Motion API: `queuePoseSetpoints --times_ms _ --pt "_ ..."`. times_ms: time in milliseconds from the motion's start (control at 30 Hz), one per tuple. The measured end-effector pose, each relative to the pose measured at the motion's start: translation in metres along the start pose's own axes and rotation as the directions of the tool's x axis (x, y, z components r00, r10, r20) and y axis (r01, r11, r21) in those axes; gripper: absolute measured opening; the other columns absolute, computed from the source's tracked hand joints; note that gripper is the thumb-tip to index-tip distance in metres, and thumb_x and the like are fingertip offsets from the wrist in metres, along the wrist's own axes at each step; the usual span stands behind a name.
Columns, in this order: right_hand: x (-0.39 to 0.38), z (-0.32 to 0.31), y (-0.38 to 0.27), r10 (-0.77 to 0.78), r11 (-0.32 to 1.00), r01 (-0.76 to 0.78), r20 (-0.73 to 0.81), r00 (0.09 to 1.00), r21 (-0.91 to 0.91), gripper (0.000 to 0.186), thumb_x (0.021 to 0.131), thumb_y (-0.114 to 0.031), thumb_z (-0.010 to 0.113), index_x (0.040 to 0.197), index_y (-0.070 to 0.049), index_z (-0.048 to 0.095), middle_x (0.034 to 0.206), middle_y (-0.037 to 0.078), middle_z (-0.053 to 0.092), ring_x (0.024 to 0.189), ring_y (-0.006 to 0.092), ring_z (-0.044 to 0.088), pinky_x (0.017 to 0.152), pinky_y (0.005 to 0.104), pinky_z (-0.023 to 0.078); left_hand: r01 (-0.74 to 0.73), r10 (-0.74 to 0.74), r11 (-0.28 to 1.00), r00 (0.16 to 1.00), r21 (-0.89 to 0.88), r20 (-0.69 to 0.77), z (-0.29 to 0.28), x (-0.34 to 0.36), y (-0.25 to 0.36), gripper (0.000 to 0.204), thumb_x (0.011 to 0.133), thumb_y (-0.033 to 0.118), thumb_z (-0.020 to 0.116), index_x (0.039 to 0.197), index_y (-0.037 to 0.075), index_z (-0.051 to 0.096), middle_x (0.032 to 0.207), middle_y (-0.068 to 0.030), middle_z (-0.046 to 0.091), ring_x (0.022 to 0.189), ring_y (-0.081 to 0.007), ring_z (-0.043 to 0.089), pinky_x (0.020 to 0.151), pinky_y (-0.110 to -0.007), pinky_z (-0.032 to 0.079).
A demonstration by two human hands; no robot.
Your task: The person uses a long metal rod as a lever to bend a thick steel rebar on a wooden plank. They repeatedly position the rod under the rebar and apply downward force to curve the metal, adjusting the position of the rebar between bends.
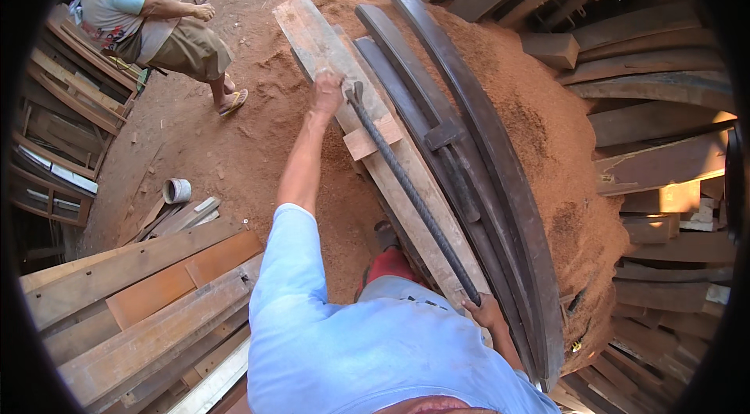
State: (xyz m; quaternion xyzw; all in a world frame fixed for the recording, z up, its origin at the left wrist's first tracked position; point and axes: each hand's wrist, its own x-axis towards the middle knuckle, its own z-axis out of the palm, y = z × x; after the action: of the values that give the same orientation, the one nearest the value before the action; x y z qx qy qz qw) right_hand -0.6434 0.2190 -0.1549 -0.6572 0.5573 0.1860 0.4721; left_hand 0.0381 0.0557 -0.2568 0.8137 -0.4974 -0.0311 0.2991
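Observation:
A long dark pry bar [414, 195] with a twisted shaft and a forked end lies along a weathered plank [312, 35]. My right hand [486, 311] is closed around its near end. Close beside the forked end, my left hand [326, 92] is closed low over the plank; whatever is in its fingers is too small to make out. A short flat wood block [373, 139] sits crosswise under the bar. To the right, a hammer [445, 135] with a dark head and handle rests on dark curved boards [500, 133].
Reddish sawdust [562, 140] is heaped to the right. Stacked timber [656, 94] lines the right side. Loose boards [156, 273] lie at lower left, near a white bucket [177, 190]. Another person [156, 23] in sandals stands at the upper left.

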Motion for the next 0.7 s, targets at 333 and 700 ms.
queuePoseSetpoints --times_ms 333,700 --pt "-0.004 -0.004 -0.010 0.119 0.992 -0.124 0.132 0.984 0.028 0.042 0.087 -0.036 0.077 0.097 0.005 0.071 0.079 0.018 0.071 0.074 0.0254 0.071 0.071 0.0416 0.054 0.196 -0.262 0.924 0.950 0.328 0.172 0.002 0.042 -0.056 0.043 0.098 0.037 0.046 0.116 0.005 0.069 0.122 -0.0272 0.061 0.116 -0.0455 0.056 0.105 -0.054 0.042" --pt "0.014 -0.027 -0.038 0.014 0.965 -0.121 0.414 0.910 0.233 0.041 0.093 -0.039 0.075 0.092 0.002 0.071 0.072 0.004 0.065 0.067 0.0129 0.059 0.061 0.0331 0.049 0.319 -0.302 0.946 0.787 0.065 0.538 -0.065 -0.080 0.058 0.107 0.074 0.049 0.085 0.155 0.002 0.033 0.155 -0.0299 0.037 0.145 -0.0462 0.032 0.120 -0.057 0.027"
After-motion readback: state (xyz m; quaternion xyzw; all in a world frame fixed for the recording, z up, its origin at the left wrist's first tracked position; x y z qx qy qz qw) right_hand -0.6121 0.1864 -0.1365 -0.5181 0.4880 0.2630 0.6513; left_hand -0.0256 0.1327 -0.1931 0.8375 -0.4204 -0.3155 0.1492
